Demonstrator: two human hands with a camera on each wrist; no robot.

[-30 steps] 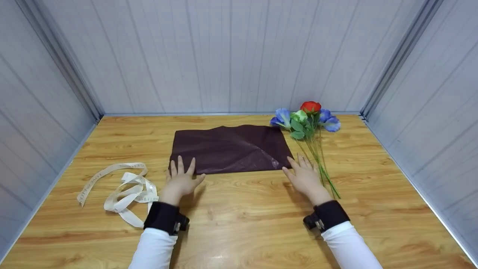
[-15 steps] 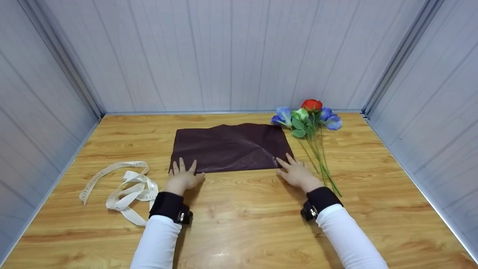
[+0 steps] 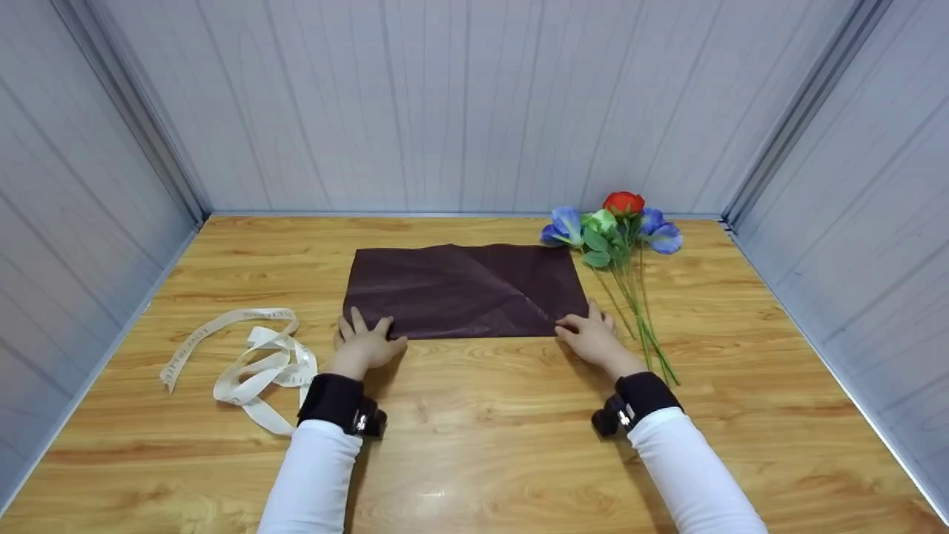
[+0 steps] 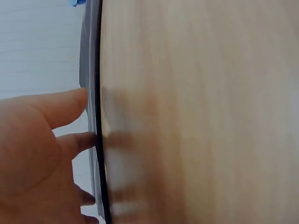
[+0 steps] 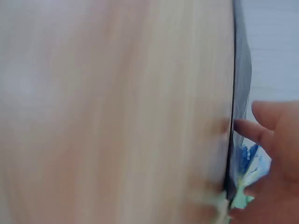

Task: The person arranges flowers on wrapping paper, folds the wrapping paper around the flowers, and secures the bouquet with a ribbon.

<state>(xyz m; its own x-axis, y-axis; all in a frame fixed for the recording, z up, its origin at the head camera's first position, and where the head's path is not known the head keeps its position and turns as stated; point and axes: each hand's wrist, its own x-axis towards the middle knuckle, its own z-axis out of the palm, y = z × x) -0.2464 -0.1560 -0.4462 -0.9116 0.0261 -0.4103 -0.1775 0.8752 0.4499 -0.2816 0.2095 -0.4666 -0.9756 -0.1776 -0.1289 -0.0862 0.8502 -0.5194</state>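
A folded, dark maroon sheet of wrapping paper (image 3: 463, 289) lies flat in the middle of the table, creased across its right half. My left hand (image 3: 365, 348) rests at its near left corner with the fingers spread; in the left wrist view its fingertips (image 4: 85, 140) touch down along the sheet's near edge. At the near right corner is my right hand (image 3: 597, 340), its thumb and index finger close together over the edge. In the right wrist view the index fingertip (image 5: 239, 125) meets the sheet's edge, with the thumb held just above it.
Artificial flowers, one red bloom (image 3: 623, 202) among blue and pale green ones, lie right of the sheet, their green stems (image 3: 643, 326) running close beside my right hand. A loosely tangled cream printed ribbon (image 3: 256, 382) lies left of my left hand. Panelled walls (image 3: 474, 111) enclose the wooden table (image 3: 474, 460).
My right hand has moved inward onto the sheet's near right corner, its thumb and index finger drawing closer together. My left hand stays at the left corner. The camera view has shifted slightly.
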